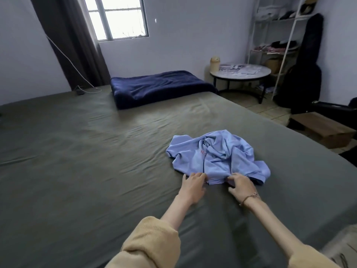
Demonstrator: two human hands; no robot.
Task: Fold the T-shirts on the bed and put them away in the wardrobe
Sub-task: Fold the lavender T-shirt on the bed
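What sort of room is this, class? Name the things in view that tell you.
Most likely a bedroom: a wide bed with an olive-green sheet, a dark navy pillow at its head, and a crumpled light blue T-shirt being handled on it. White open shelves stand in the corner.

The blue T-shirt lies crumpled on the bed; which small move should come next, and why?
Probably lift and spread it flat: the blue T-shirt is still bunched, and the left hand and right hand both pinch its near edge.
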